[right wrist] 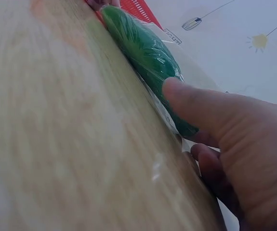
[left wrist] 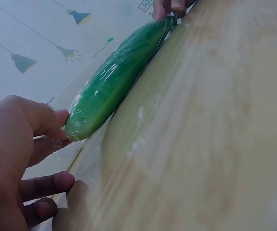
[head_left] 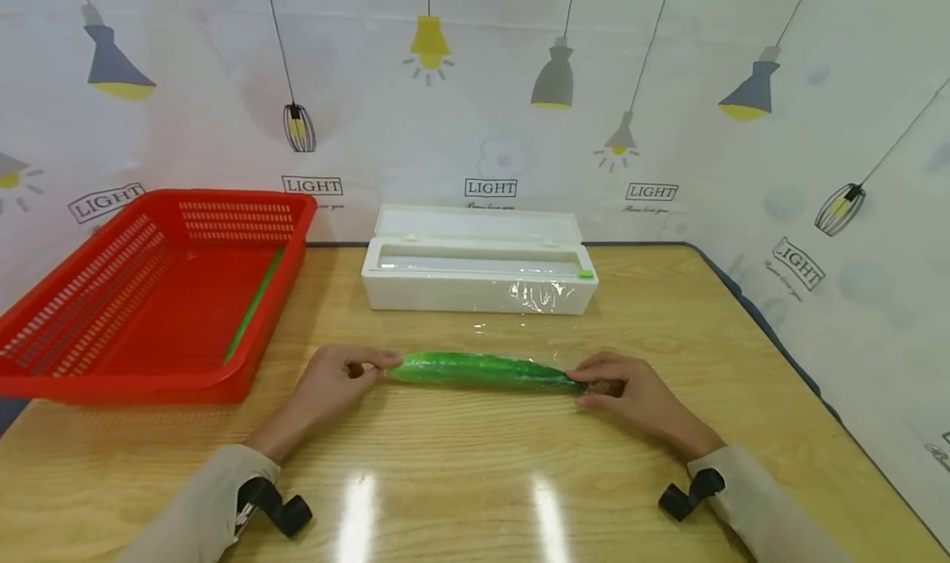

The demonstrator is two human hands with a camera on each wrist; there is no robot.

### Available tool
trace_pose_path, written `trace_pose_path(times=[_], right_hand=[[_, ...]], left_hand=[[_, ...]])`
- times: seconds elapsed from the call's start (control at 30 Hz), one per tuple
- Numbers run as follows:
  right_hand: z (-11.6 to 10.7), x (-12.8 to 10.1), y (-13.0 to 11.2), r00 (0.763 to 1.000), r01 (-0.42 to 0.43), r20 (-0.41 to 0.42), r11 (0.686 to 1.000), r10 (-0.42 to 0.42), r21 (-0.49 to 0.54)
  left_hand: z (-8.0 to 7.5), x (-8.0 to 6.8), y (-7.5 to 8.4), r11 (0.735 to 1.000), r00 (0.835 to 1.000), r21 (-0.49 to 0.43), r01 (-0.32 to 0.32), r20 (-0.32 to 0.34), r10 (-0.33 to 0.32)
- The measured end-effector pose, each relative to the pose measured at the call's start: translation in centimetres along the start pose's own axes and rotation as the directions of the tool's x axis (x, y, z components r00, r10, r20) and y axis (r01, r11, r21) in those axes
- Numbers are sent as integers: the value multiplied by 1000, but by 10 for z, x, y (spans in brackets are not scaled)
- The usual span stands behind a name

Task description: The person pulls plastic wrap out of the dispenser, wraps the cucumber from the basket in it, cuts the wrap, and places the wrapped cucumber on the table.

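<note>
Cucumber (head_left: 482, 371): lying wrapped on the counter (head_left: 460, 480), between both hands.
Left hand (head_left: 334, 382): grip pinching its left end.
Right hand (head_left: 631, 394): grip pinching its right end.

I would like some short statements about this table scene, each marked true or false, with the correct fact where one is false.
1. The long green vegetable wrapped in clear film lies on the wooden table. True.
2. The left hand and the right hand each grip one end of it. True.
3. The white plastic film dispenser box has its lid closed. False: the lid stands open.
4. The red slotted plastic basket sits to the right of the dispenser box. False: it sits to its left.
5. A thin green stick lies inside the basket. True.
6. The vegetable rests on top of the dispenser box. False: it lies on the table in front of it.
</note>
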State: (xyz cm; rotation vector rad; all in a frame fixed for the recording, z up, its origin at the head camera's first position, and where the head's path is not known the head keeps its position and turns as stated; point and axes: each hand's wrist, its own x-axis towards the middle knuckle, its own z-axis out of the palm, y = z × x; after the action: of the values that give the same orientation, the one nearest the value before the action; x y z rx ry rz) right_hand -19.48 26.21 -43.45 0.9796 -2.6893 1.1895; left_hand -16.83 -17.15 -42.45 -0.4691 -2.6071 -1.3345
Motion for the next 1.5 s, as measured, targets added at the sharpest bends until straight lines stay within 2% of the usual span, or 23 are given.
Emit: trace_pose_path(times=[0.17, 0.27, 0.37, 0.5, 0.57, 0.7, 0.8, 0.97, 1.23, 1.33, 1.5], right_hand=[[2, 7, -8, 1000, 2, -1, 1000, -2, -1], [0, 9, -20, 1000, 1, -11, 1000, -1, 19], [-2, 10, -30, 1000, -11, -17, 999, 12, 49], [-1, 9, -17, 999, -41, -7, 996, 42, 76], [0, 9, -7, 999, -54, 2, 995, 54, 80], [0, 10, -3, 996, -91, 14, 995, 90, 41], [-1, 13, -2, 998, -65, -1, 998, 65, 1], [1, 18, 7, 999, 27, -38, 999, -28, -34], [2, 21, 7, 998, 12, -59, 997, -16, -71], [2, 22, 6, 996, -2, -85, 998, -3, -64], [2, 23, 4, 993, -53, -104, 999, 53, 10]], left_hand=[[-5, -1, -2, 998, 998, 46, 49, 47, -51], [-3, -1, -4, 998, 999, 42, 42, 32, -43], [2, 0, -5, 1000, 1000, -2, 29, 1, -29], [7, 3, -5, 998, 998, -46, 45, -41, -47], [9, 4, -5, 997, 997, -41, 61, -52, -63], [9, 6, -5, 997, 996, -17, 72, -51, -73], [9, 7, -4, 997, 996, -21, 68, -50, -69], [13, 9, -5, 998, 997, -29, 53, -61, -55], [16, 14, -6, 1000, 998, -8, 12, -67, -13], [17, 16, -5, 1000, 998, -7, 18, -61, -18], [18, 19, -5, 1000, 998, 19, 14, -65, -13]])
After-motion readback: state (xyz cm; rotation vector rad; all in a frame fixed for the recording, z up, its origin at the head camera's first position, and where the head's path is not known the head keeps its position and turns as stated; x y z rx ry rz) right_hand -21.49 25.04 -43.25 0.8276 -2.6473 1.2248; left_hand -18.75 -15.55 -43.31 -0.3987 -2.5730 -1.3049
